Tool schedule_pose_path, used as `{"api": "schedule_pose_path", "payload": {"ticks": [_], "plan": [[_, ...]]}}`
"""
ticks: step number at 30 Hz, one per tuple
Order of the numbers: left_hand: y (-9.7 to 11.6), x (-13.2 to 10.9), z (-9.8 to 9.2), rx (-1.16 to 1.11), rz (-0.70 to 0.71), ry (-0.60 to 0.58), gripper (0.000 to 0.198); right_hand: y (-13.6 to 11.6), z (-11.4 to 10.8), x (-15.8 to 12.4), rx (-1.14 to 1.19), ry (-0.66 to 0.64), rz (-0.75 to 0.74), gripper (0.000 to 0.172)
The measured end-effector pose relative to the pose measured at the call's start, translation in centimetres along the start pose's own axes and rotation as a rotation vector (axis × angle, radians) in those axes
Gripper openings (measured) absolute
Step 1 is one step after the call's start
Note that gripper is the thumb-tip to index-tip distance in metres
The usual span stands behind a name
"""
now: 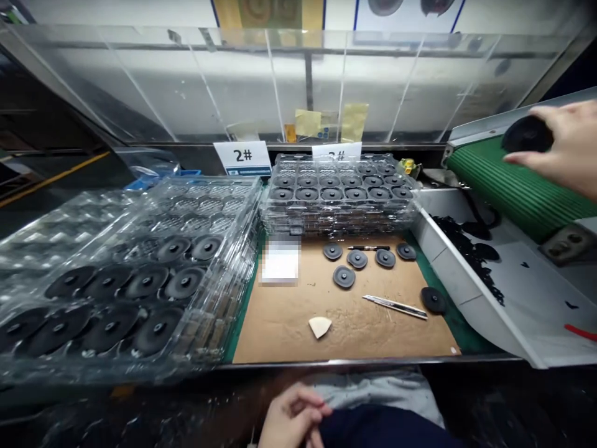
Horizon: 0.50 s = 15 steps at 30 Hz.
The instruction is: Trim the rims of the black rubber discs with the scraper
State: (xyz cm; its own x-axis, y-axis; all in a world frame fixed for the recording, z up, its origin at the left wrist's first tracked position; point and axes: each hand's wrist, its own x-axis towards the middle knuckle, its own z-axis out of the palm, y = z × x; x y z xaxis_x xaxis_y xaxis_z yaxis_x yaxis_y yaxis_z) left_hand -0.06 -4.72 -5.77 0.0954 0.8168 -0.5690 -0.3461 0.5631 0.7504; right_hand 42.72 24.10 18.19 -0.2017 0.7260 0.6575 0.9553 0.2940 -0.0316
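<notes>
My right hand (pixel 571 143) is at the upper right, over the green ribbed conveyor belt (pixel 504 180). Thumb and fingers grip a black round disc-like part (pixel 527 134) by its edge. Low in the view, my left hand (pixel 293 414) rests near my lap with its fingers curled together; nothing shows in them. Several dark discs with a small central knob, one of them a grey disc (pixel 344 277), lie on the brown work board (pixel 280 339). Another black disc (pixel 433 300) sits by the board's right side.
A utility knife (pixel 395 306), a pen (pixel 368 248) and a cream wedge (pixel 319 326) lie on the board. Clear tray stacks holding discs stand left (pixel 219 298) and behind (pixel 336 214). A white bin (pixel 466 292) with black scraps is at right.
</notes>
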Motion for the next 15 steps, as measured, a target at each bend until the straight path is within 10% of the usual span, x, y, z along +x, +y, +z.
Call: {"api": "schedule_pose_path", "payload": {"ticks": [4, 7, 11, 15], "plan": [[2.2, 0.7, 3.6, -0.032, 0.080, -0.127, 0.050, -14.3, -0.4, -9.6, 0.342, -0.375, -0.269, 0.066], [4.1, 0.3, 5.8, -0.101, 0.285, -0.240, 0.059, -22.1, 0.4, -17.5, 0.546, -0.527, -0.378, 0.076], [5.5, -0.4, 6.2, -0.198, 0.388, -0.406, 0.066, -27.2, 2.1, -22.8, 0.739, -0.538, -0.250, 0.083], [5.3, -1.0, 4.4, -0.286, 0.273, -0.334, 0.068, -30.1, 3.1, -23.6, 0.826, -0.546, -0.058, 0.086]]}}
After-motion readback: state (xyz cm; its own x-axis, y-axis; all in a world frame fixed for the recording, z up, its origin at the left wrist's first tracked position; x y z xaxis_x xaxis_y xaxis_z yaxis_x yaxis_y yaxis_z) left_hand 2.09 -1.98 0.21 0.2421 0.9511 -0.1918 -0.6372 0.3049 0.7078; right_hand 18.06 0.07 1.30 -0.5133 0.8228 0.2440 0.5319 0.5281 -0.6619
